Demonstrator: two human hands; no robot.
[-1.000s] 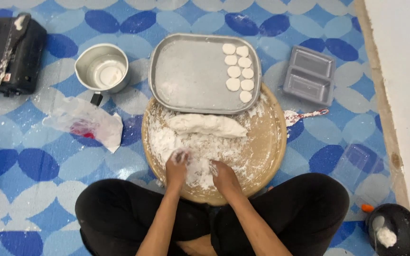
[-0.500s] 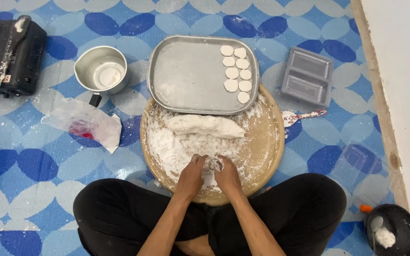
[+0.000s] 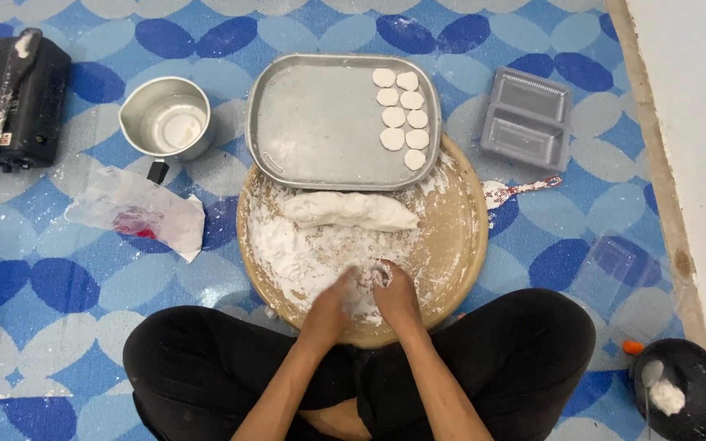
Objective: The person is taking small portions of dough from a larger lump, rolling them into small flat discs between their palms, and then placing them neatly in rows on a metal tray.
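Dough piece (image 3: 381,275) (probably) hidden between hands

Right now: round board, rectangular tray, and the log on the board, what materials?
Round board: looks like wood, matte tan, flour-dusted. Rectangular tray: likely aluminium, dull grey sheen, rolled rim. Log: soft white dough, lumpy matte surface. Both hands press a small piece of it.

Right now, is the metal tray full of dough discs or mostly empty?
Mostly empty. The metal tray holds only seven dough discs in two short columns along its right side; the remaining surface is bare and floury.
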